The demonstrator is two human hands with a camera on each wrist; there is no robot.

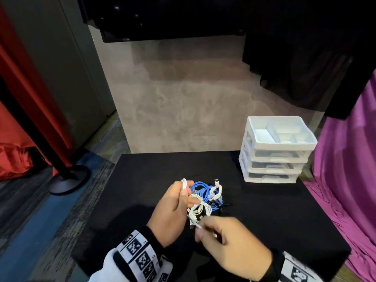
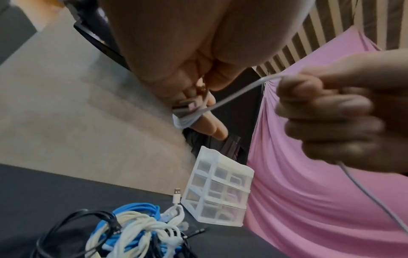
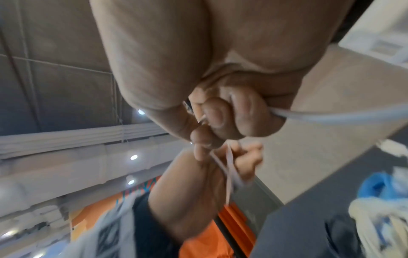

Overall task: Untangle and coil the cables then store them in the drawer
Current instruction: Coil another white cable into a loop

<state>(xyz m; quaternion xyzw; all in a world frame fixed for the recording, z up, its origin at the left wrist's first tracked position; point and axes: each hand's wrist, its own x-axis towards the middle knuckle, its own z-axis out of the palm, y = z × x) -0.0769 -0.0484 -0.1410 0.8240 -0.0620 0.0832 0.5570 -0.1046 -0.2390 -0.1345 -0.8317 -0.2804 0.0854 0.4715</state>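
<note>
Two hands work nearest: the right hand (image 1: 227, 241) pinches a thin white cable (image 2: 238, 94), whose coils the left hand (image 1: 173, 212) grips. Beyond lies the tangled cable pile (image 1: 207, 195) on the black worktop (image 1: 274, 216); the drawer unit (image 1: 274, 151) stands far right.

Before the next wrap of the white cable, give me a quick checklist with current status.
1. Left hand grip on the white cable loops: ok.
2. Right hand grip on its free run: ok.
3. Run between the hands free of snags: ok.
4. Cable clear of the tangle on the table: cannot tell.
5. Drawer unit has an open drawer: not ok, all three shut.
</note>
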